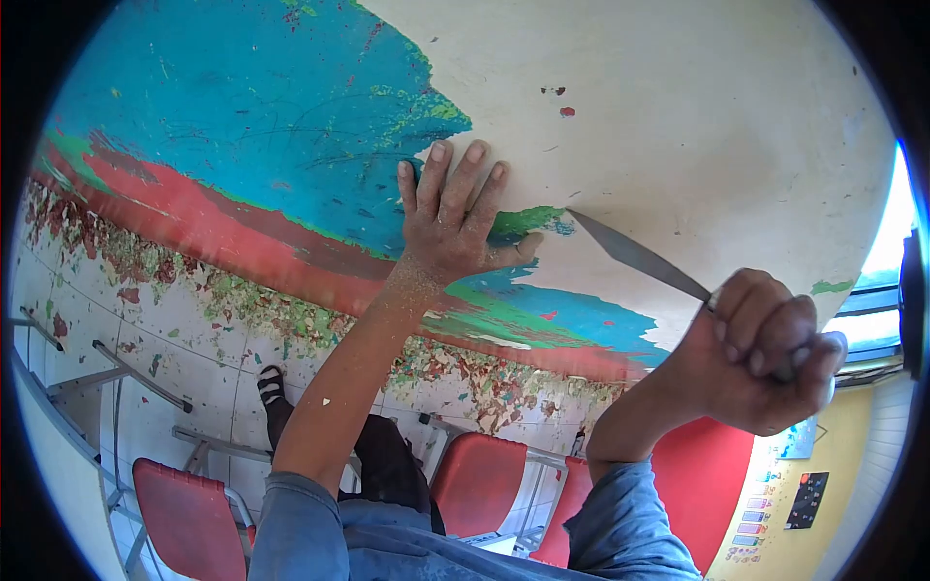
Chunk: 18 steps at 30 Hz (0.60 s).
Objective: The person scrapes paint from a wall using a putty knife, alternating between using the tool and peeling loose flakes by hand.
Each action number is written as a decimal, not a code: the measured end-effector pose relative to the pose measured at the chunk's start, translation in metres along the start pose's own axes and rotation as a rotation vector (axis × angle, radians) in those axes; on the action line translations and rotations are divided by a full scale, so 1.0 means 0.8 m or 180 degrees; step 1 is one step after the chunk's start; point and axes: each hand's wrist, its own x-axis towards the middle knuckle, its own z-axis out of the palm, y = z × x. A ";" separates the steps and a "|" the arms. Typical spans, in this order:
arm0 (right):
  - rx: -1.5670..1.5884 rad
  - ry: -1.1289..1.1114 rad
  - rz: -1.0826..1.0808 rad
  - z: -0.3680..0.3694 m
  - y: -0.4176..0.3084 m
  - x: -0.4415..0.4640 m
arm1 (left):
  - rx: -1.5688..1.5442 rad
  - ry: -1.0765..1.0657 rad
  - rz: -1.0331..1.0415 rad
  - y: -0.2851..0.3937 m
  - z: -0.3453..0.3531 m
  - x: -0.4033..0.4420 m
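Note:
My left hand [453,215] lies flat with its fingers spread on the painted wall [668,126], at the edge between blue paint [252,116] and a bare whitish area. Dust covers its skin. My right hand [765,353] is wrapped around the handle of a paint scraper [639,257]; the handle is mostly hidden in the fist. The scraper's metal blade points up and left, its tip at a small green patch [528,223] just right of my left hand. Whether the tip presses on the surface, I cannot tell. Blue, green and red layers show ragged edges.
Paint flakes [281,320] litter the tiled floor along the wall's foot. Red chairs [189,518] with metal frames stand close behind me, another red chair [480,484] beside my leg. A louvred window [862,324] and a yellow wall [838,436] with posters are at the right.

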 end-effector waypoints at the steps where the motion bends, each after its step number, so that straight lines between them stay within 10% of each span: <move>1: -0.0030 0.0019 0.0019 0.003 0.001 -0.002 | -0.0007 0.0001 0.0009 0.000 0.000 0.000; 18: -0.0139 0.0390 0.0010 0.022 0.017 -0.023 | 0.0081 -0.0199 0.0305 -0.004 -0.007 0.000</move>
